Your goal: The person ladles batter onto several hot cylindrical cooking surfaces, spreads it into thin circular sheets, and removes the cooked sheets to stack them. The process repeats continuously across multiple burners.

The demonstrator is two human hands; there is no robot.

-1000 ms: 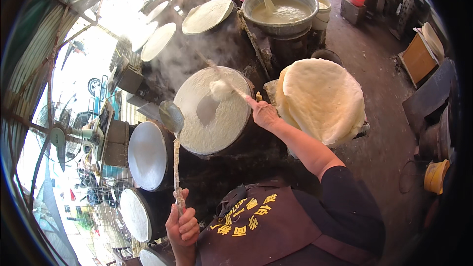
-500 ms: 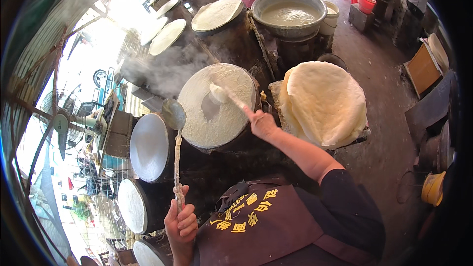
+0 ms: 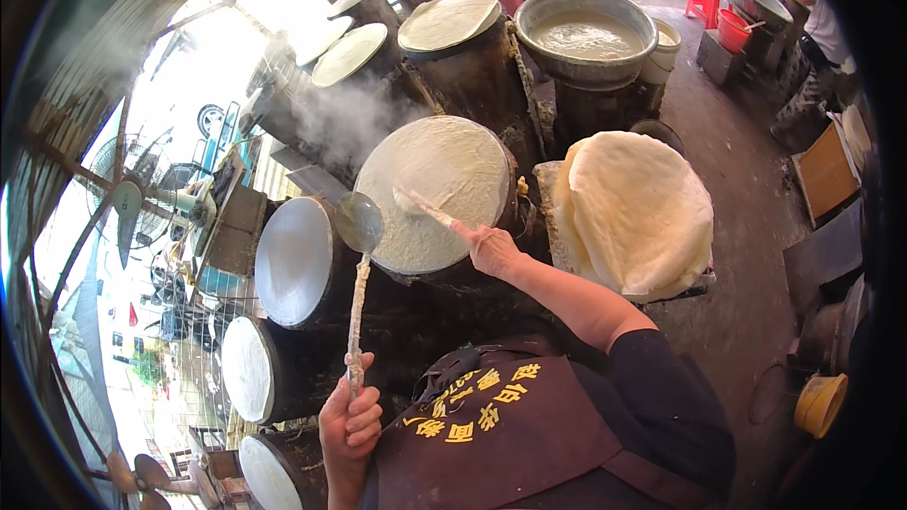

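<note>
My right hand (image 3: 494, 251) grips the handle of a batter spreader (image 3: 422, 207), its blurred head resting on the near-left part of a round griddle. A pale batter sheet (image 3: 453, 156) covers that griddle's top. My left hand (image 3: 350, 420) is wrapped round the crusted handle of a long metal ladle (image 3: 360, 220). The ladle's bowl hangs at the griddle's left edge. Right of the griddle lies a stack of thin, pale round pancakes (image 3: 647, 212).
A big metal basin of thin batter (image 3: 586, 30) stands behind, next to a white bucket (image 3: 663, 55). More round griddles (image 3: 295, 263) curve along the left, near a standing fan (image 3: 127, 198). Steam drifts at the back left. Another person (image 3: 829, 24) is at the far right.
The bare patch in the middle of the batter is now covered. The spreader has moved toward the griddle's near-left side. The ladle has shifted slightly right. The whole view has turned a little.
</note>
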